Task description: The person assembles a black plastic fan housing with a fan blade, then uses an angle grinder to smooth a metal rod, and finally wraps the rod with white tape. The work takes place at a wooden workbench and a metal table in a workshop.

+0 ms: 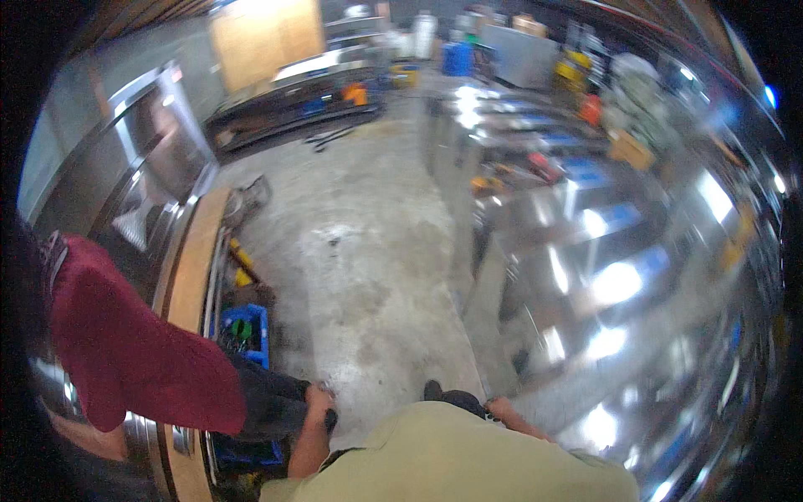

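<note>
My left hand (318,399) hangs low at my side, near the dark trousers of a co-worker. Its fingers are blurred, and a small dark shape shows beside it that I cannot make out. On the other side, my right hand (502,410) is by my waist, close to the lower edge of a long shiny metal surface (535,234). Most of its fingers are hidden or smeared, so whether it touches the metal is unclear.
A co-worker in a maroon shirt (142,335) leans at a wood-edged bench (199,259) on the left. Below it sits a blue crate (266,335). Concrete floor (368,251) runs ahead to a low dark bench (293,96). Blue strips (615,219) lie on the metal.
</note>
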Tool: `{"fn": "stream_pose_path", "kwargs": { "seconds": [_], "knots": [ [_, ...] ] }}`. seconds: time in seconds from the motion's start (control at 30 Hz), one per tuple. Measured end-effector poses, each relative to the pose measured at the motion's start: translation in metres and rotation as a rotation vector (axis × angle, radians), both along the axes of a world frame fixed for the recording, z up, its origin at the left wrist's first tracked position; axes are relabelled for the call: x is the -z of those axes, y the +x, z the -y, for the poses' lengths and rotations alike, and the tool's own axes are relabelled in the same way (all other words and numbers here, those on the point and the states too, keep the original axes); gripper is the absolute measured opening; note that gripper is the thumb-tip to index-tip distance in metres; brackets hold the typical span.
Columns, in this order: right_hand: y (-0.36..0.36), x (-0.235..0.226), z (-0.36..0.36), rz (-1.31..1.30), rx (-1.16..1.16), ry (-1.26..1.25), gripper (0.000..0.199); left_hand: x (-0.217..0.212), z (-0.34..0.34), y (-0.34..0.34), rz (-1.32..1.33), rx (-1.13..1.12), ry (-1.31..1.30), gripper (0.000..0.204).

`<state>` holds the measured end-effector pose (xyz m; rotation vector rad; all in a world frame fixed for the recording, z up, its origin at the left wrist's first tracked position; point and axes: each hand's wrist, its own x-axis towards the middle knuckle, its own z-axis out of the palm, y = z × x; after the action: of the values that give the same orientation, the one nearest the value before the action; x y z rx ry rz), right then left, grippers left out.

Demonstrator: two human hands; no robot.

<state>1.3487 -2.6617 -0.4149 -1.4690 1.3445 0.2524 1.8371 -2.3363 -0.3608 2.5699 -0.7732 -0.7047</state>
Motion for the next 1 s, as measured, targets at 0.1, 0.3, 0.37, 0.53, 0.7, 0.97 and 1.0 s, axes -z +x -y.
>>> {"fn": "stream_pose_path", "kwargs": {
  "seconds": [0.1, 0.3, 0.37, 0.53, 0.7, 0.97, 1.0],
  "knots": [
    [0.106, -0.026, 0.126, 0.023, -0.175, -0.074, 0.03, 0.028, -0.005, -0.008, -0.228, -0.083, 0.302, 0.041],
    [0.335, -0.085, 0.355, 0.159, -0.155, -0.227, 0.029, 0.029, 0.053, 0.047, -0.624, -0.531, 0.398, 0.043],
    [0.402, -0.095, 0.41, 0.158, -0.083, -0.221, 0.03, 0.037, 0.088, 0.101, -0.658, -0.567, 0.42, 0.043],
    [0.534, -0.055, 0.465, 0.018, -0.337, -0.255, 0.032, 0.059, 0.204, 0.297, -0.554, -0.508, 0.352, 0.046],
    [0.647, -0.061, 0.49, -0.108, -0.408, -0.059, 0.035, -0.022, 0.4, 0.609, -0.174, -0.24, 0.218, 0.048],
    [0.886, -0.004, 0.622, -0.227, -0.482, 0.048, 0.034, -0.111, 0.597, 0.914, 0.0, -0.418, -0.353, 0.025],
    [0.922, 0.005, 0.643, -0.246, -0.498, 0.065, 0.034, -0.087, 0.601, 0.927, -0.034, -0.466, -0.312, 0.023]
  ]
}}
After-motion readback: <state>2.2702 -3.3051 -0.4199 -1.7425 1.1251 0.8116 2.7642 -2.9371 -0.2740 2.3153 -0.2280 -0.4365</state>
